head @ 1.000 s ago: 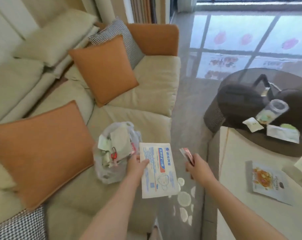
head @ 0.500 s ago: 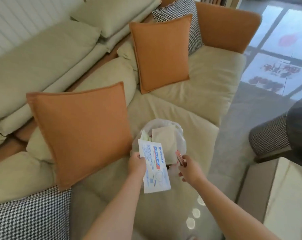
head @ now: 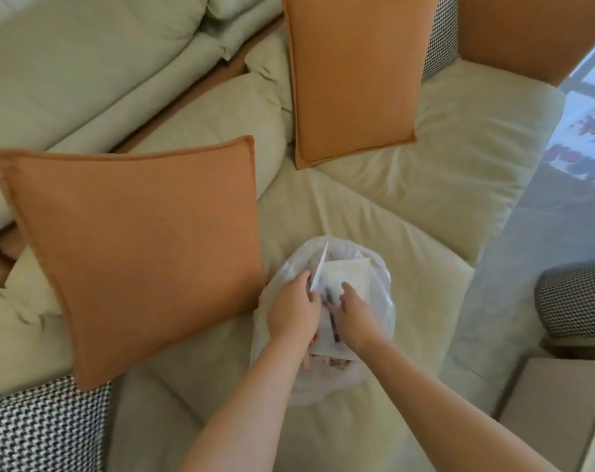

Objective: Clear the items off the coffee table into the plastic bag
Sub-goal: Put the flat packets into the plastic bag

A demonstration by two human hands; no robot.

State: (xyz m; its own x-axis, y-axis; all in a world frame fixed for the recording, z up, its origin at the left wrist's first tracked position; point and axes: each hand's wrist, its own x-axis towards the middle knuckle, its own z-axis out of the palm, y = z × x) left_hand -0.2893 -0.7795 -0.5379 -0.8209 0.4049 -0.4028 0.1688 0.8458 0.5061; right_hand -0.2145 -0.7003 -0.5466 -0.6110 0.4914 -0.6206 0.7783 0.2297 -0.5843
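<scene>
Both hands over the mouth of the plastic bag (head: 374, 291), which sits on the sofa (head: 442, 172) seat cushion, near centre. Left hand (head: 294, 313) has fingers curled, pinching a flat white packet (head: 319, 270) by its near edge; packet stands edge-on, tip poking up over the bag's far rim, lower part already inside. Right hand (head: 354, 313) is just right of it, fingers bent down into the bag opening; a small dark-red item shows between the two hands, but cannot tell if the right hand holds it or has let go.

Handling, as a judgement: packet looks thin, light, semi-stiff, so an edge pinch is enough and it should slide in once tilted flat. Bag is soft, thin film with no shape of its own; the mouth can collapse, so take it by the rim to keep it open. Contents look like light paper or foil packets, nothing fragile visible.

Counts: one bag, one white packet in hand, at least two more flat pieces inside (a pale one far side, a printed one near side); exact number hidden. Two orange cushions (head: 142, 247) left and far, two houndstooth cushions, one near left (head: 40, 427). Bench corner (head: 558, 403) at near right, no items visible on it.
</scene>
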